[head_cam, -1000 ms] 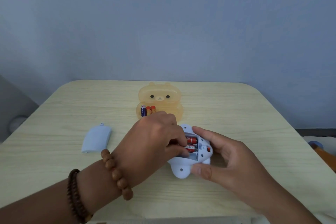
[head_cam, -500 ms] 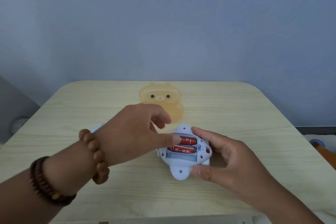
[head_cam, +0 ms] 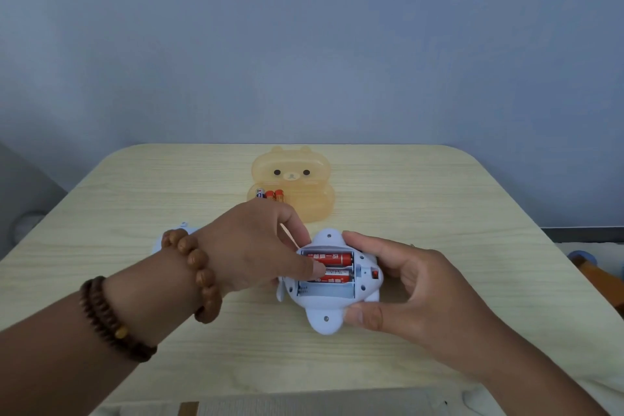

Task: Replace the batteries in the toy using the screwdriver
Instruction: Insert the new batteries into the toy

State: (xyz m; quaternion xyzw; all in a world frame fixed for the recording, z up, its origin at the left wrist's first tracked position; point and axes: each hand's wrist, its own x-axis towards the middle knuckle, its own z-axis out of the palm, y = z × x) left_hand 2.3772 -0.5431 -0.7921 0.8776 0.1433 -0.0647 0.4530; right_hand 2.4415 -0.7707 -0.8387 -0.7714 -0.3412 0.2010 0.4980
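Note:
The white toy (head_cam: 326, 317) lies belly-up on the table with its battery compartment uncovered. Two red batteries (head_cam: 332, 259) sit in the far and middle slots; the nearest slot holds none. My left hand (head_cam: 250, 246) reaches in from the left, its thumb pressing on the middle battery while its curled fingers lie at the toy's far-left edge. My right hand (head_cam: 415, 287) grips the toy from the right, thumb at the near edge and fingers over the far edge. The pale blue battery cover (head_cam: 155, 246) lies left, mostly hidden by my left wrist. No screwdriver is in view.
An orange translucent bear-shaped box (head_cam: 304, 209) stands open behind the toy, with three spare batteries (head_cam: 270, 194) in its left end. The light wooden table (head_cam: 135, 186) has rounded corners and stands against a blue wall. Orange and blue objects lie beyond its right edge.
My left hand drew back from pinching the batteries, then came forward again; its thumb now presses the middle battery. The right hand and the toy have stayed put.

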